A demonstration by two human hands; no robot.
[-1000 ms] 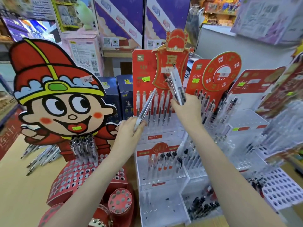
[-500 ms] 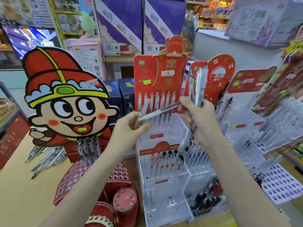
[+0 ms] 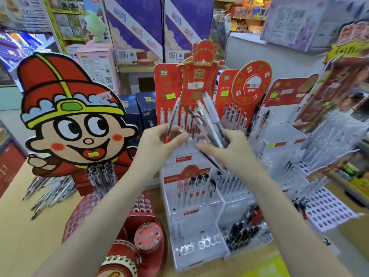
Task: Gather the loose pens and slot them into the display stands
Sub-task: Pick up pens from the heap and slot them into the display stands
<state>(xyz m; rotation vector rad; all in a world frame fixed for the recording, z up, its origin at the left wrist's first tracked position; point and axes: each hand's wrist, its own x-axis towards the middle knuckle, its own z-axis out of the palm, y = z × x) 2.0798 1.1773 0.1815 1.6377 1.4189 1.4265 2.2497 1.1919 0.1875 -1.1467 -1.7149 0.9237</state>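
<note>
Head view: hands (image 3: 159,143) beside pens (image 3: 211,120).

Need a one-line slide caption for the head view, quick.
Left hand pinches a single pen while right hand grips a bundle of pens before the clear tiered display stand.

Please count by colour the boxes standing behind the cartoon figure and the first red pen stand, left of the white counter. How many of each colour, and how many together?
purple boxes: 2
dark blue boxes: 2
pink box: 1
Total: 5
</note>
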